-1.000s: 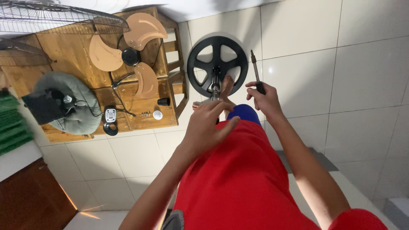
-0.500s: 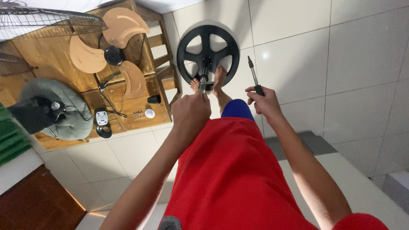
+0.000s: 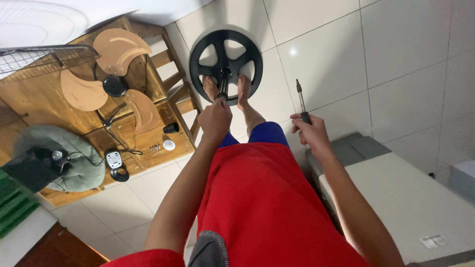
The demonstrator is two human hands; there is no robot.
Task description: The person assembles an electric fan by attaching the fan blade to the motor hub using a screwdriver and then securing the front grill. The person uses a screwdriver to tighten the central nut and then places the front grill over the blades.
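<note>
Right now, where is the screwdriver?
In the head view, the screwdriver is upright in the right hand, right of the black round base on the tiled floor.

Glossy white floor tiles (image 3: 396, 44) with grey grout catch a small ceiling-light glint, a low wooden table (image 3: 34, 106) fills the left side, and a white slab-topped surface (image 3: 410, 207) occupies the lower right corner.

floor: white tile floor (image 3: 405, 44) carrying black round fan base (image 3: 225, 59), bare feet on it | wooden table (image 3: 44, 106) carrying tan fan blade (image 3: 111, 79), wire fan guard (image 3: 34, 59), grey-green motor housing (image 3: 59, 158), black knob (image 3: 171, 127), white cap (image 3: 169, 145)
</note>
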